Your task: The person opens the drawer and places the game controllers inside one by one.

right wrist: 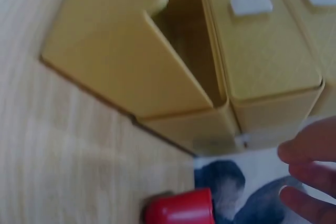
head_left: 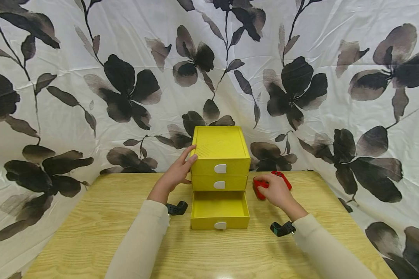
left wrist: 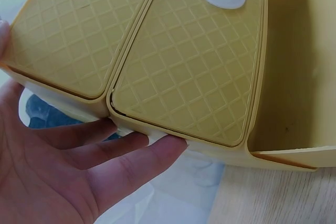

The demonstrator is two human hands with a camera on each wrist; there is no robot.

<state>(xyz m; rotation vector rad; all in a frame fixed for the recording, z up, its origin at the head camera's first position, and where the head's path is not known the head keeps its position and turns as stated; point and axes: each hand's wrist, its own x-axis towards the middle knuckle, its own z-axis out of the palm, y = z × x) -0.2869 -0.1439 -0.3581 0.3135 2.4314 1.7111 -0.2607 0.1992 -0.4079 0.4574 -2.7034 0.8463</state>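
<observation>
A yellow three-drawer cabinet [head_left: 220, 155] stands at the back of the wooden table [head_left: 90, 240]. Its bottom drawer [head_left: 220, 211] is pulled out and looks empty. My left hand [head_left: 179, 170] rests against the cabinet's left side, straight fingers touching the top edge. From the left wrist the fingers [left wrist: 131, 161] lie along the cabinet [left wrist: 184, 77]. My right hand [head_left: 274, 190] lies over a red object [head_left: 260, 190] on the table, right of the cabinet. The blurred right wrist view shows the red object [right wrist: 178, 208], with loosely extended fingers [right wrist: 310, 177] beside it, not wrapped round it.
A white cloth with dark flowers [head_left: 125, 85] hangs behind and drapes round the table. The two upper drawers [head_left: 220, 182] are closed, each with a white handle. Black wrist straps [head_left: 176, 208] sit on both sleeves. Bare wood lies in front of the open drawer.
</observation>
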